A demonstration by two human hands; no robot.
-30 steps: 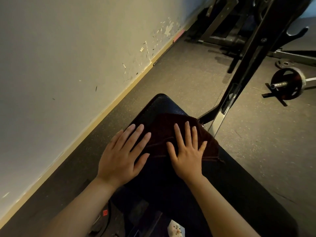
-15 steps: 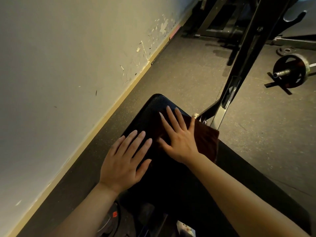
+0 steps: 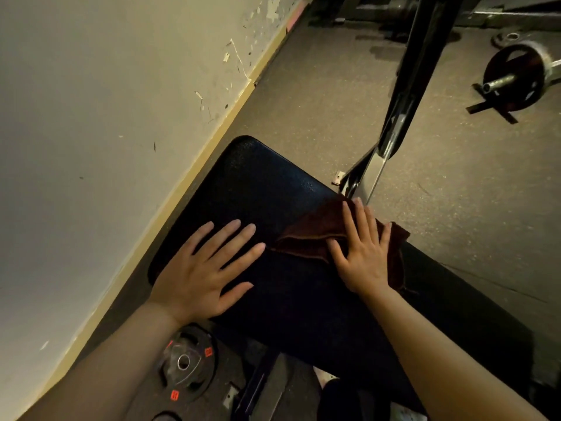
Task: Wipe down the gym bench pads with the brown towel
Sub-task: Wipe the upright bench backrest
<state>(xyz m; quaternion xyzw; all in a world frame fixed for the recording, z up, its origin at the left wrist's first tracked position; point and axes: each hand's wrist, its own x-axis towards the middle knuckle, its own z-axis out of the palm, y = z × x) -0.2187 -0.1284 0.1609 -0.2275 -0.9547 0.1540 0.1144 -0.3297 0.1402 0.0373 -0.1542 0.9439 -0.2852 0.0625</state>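
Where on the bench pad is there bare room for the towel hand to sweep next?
Bare pad runs from the left hand up to the rounded far corner, and between the two hands. The right edge is crowded: the right hand presses the brown towel there, close under the metal frame post.

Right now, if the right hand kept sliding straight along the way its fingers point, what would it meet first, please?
The right hand, flat on the brown towel, points toward the pad's far-right edge. Just beyond its fingertips stands the metal frame bar, probably first contact, though the height difference is unclear.
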